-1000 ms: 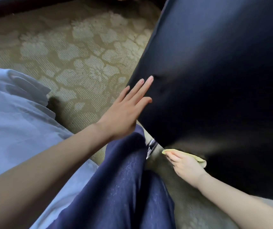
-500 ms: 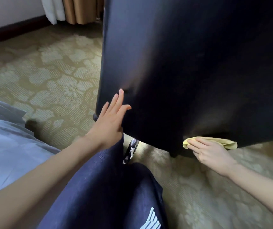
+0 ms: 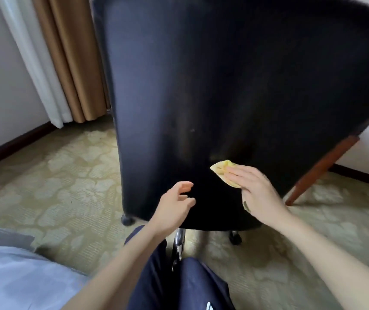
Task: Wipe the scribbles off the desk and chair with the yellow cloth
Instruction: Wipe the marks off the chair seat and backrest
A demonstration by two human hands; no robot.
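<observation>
Yellow cloth (image 3: 221, 173) pressed flat on black chair back (image 3: 201, 86) under straight-fingered right hand (image 3: 257, 193); left hand (image 3: 174, 204) loosely curled, holding nothing.

- Soft daylight came from 11 o'clock, by the curtain (image 3: 67, 63). The room was evenly lit, with no glare.
- The black chair back (image 3: 223, 86) swallowed detail. Only a dull sheen ran down its 10 o'clock side.
- Motion blur smeared my right hand (image 3: 257, 191), and my left hand (image 3: 174, 204) slightly.
- Wide-angle bending stretched the edges, worst at 1 o'clock.
- Faint shadow lay on the carpet (image 3: 45, 186) under the chair at 6 o'clock.
</observation>
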